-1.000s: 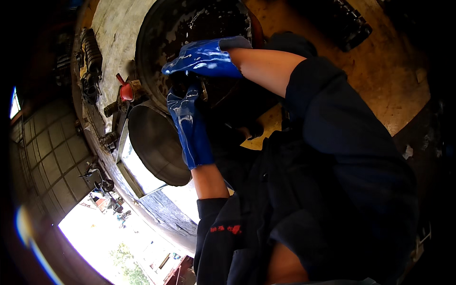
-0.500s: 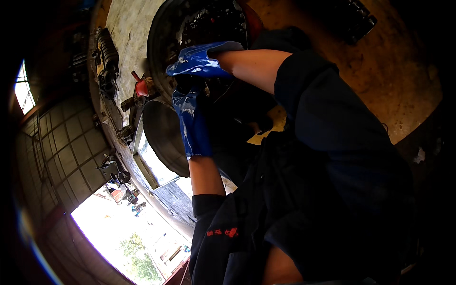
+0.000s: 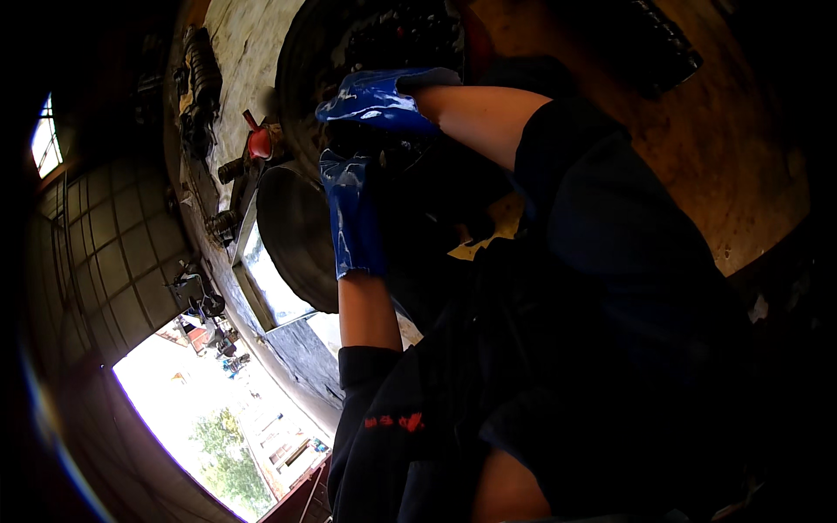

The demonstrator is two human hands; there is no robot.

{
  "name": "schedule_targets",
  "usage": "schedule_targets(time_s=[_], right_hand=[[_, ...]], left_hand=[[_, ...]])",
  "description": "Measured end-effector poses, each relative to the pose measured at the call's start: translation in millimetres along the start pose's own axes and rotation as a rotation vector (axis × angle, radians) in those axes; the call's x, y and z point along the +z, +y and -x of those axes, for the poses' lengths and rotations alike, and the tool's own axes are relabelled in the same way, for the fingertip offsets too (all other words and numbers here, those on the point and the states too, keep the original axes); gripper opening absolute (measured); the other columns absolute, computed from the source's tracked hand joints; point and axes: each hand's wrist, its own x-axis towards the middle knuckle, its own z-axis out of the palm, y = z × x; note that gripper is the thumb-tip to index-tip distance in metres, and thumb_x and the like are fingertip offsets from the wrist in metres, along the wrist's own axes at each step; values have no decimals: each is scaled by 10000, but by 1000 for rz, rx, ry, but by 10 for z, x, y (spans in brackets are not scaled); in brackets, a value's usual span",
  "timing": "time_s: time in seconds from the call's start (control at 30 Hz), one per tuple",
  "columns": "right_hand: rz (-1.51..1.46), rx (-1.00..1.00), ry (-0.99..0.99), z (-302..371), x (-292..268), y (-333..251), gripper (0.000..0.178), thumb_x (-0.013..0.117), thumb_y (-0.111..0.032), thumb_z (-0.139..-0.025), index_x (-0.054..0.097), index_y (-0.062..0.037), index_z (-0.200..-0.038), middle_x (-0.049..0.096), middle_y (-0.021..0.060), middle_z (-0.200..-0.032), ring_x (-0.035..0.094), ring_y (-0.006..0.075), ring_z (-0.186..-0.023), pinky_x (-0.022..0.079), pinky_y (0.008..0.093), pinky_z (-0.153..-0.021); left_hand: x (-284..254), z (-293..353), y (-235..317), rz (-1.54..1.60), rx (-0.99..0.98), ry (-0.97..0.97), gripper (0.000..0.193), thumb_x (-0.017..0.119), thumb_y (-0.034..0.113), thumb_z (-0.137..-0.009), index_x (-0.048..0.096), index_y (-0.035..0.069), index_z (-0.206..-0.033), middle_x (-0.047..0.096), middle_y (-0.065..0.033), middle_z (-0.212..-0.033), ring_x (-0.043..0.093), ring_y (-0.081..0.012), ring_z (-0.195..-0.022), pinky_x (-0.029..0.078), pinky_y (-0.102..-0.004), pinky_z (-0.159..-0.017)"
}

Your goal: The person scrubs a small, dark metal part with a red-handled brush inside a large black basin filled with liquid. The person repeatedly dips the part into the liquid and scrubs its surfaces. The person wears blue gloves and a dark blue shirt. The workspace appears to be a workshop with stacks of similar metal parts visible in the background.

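Both of my hands wear shiny, wet-looking blue rubber gloves and are close together over a large round dark basin (image 3: 301, 105). Dark, wet, glistening stuff (image 3: 401, 39) lies inside it. My right hand (image 3: 379, 100) reaches in from the right, above my left hand (image 3: 350, 196), which comes up from below along the basin's near side. Deep shadow between the gloves hides the fingers of both hands. Whether they grip anything there cannot be made out.
A second round dark tub (image 3: 296, 235) stands beside the basin at the left. Beyond are a red funnel-like object (image 3: 259, 142) and greasy ribbed metal parts (image 3: 200, 78). A dark ribbed part (image 3: 667, 61) lies upper right on the stained brownish floor (image 3: 732, 192).
The view has shifted slightly. My right glove has moved a little right and up in the picture, my left glove slightly up. Both remain over the basin.
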Motion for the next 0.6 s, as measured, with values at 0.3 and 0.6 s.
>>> schedule_targets(time_s=[0.3,0.6], right_hand=[[-62,67,29,101,-44,-72,591,459,-503,-1033,640,-48,-1363,597,198,-1437,569,370,-1314,410,456,-1133],[-6,-38,38,-46,40,113,533,449,-475,-1046,680,-65,-1295,654,191,-1346,614,367,-1233,456,463,-1071]], left_hand=[[138,-7,355,70,-167,-9,198,573,128,-1004,672,-21,-1089,688,-154,-1038,665,-271,-927,534,-344,-769],[170,-22,415,228,-162,20,202,627,166,-986,700,-10,-1054,715,-99,-980,646,-236,-824,511,-333,-745]])
